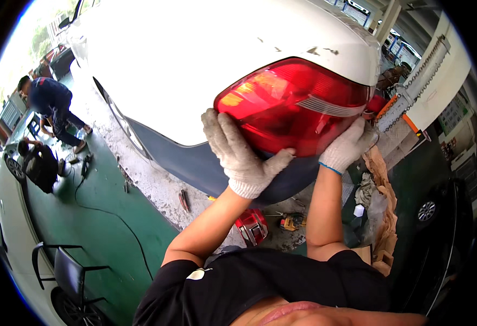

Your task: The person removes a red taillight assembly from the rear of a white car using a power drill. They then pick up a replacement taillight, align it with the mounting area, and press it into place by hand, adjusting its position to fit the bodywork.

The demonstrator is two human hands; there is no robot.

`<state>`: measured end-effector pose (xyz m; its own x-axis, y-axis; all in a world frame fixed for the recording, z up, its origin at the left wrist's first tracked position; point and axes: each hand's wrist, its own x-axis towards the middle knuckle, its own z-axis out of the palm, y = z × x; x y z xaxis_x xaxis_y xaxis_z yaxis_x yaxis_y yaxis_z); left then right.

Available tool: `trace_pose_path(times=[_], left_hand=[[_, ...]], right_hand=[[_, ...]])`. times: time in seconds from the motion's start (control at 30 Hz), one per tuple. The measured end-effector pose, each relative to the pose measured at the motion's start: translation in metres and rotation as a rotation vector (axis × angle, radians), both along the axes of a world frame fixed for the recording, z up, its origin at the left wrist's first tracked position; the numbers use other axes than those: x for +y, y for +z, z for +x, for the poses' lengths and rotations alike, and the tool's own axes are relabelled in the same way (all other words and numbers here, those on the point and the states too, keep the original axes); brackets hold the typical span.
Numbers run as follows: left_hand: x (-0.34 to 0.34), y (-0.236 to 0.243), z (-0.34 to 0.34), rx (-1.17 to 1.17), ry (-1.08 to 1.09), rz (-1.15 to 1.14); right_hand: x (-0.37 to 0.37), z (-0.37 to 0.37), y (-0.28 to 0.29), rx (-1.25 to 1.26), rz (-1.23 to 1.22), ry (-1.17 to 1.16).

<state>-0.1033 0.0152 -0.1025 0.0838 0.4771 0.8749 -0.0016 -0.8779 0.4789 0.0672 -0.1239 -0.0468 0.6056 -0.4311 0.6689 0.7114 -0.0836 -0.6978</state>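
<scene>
A large red tail light (298, 103) with a clear strip and an amber patch sits at the rear corner of a white car (184, 60). In a white knit glove, my left hand (241, 152) lies flat against the lamp's lower left edge. Its fingers are stretched out and the thumb is spread apart along the bottom. My right hand (347, 146), gloved too with a blue cuff edge, is bent round the lamp's lower right edge. Its fingertips are partly hidden. Scuffs mark the paint above the lamp, and dark grey bumper trim (178, 163) runs below.
Below my arms lie another red lamp (252, 225), a yellow-black power tool (291, 221) and pliers (183, 201). Brown paper (382, 217) is at right. A black chair (70, 271), a cable (113, 214) and two people (51, 103) beside another white car are at left.
</scene>
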Motion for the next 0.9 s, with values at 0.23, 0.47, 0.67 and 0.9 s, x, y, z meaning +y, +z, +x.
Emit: trace_pose_path(times=[0.23,0.47,0.67,0.9], left_hand=[[0.037,0.051,-0.004,0.091,0.002,0.173],[0.023,0.098,0.004,0.179,0.04,0.285],[-0.002,0.114,0.004,0.217,0.035,0.38],[-0.041,0.136,0.014,0.36,-0.011,0.427]], right_hand=[[0.005,-0.007,0.0,0.04,0.001,-0.049],[0.005,-0.022,0.006,0.049,-0.059,-0.102],[0.008,-0.021,0.002,0.002,-0.082,-0.094],[0.008,-0.021,0.002,0.129,0.049,0.036]])
